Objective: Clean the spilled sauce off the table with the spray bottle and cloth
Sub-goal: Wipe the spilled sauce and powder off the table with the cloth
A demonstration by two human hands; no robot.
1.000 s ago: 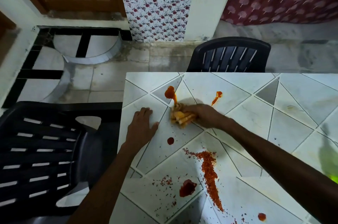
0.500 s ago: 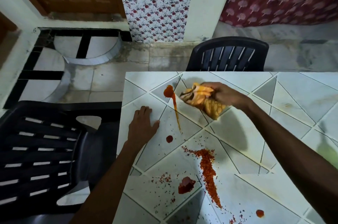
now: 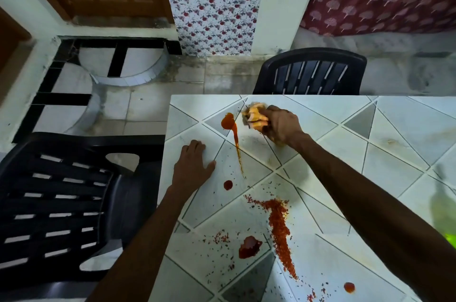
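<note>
My right hand (image 3: 281,126) grips a bunched yellow-orange cloth (image 3: 255,116) near the far edge of the white tiled table (image 3: 394,153). Just left of the cloth lies a red sauce blob with a thin streak (image 3: 233,134) running toward me. My left hand (image 3: 193,166) rests flat on the table near its left edge. Closer to me are a small red drop (image 3: 228,185), a dark sauce puddle (image 3: 249,247), a long trail of red flakes (image 3: 280,230) and another drop (image 3: 349,287). A blurred green shape, perhaps the spray bottle (image 3: 444,213), shows at the right edge.
A black plastic chair (image 3: 61,203) stands against the table's left side. Another black chair (image 3: 311,74) sits at the far side. Beyond are a tiled floor, a floral curtain (image 3: 214,3) and a white pillar.
My right hand lifted the cloth from the middle of the table and carried it to the far edge, beside the sauce blob. A streak now trails from that blob. My left hand stayed put.
</note>
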